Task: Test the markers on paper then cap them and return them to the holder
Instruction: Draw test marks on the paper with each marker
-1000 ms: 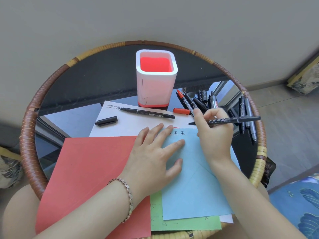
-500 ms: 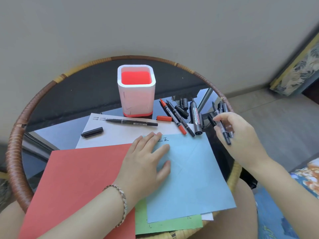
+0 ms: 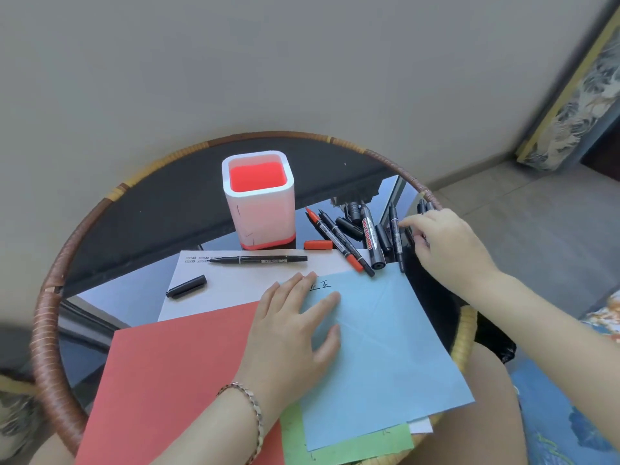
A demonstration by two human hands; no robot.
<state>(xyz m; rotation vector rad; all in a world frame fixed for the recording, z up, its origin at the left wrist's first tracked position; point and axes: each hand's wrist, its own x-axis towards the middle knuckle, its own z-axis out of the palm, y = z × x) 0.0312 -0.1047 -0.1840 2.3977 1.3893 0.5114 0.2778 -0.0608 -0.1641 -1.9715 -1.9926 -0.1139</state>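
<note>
Markers (image 3: 355, 236) lie in a loose pile right of the holder (image 3: 258, 199), long axes running roughly away from the person. Half a second ago the right hand (image 3: 446, 246) hovered above them; now its fingers reach into the pile, grip undeterminable. The left hand (image 3: 295, 330) presses flat, fingers spread, on the blue paper (image 3: 385, 357).
</note>
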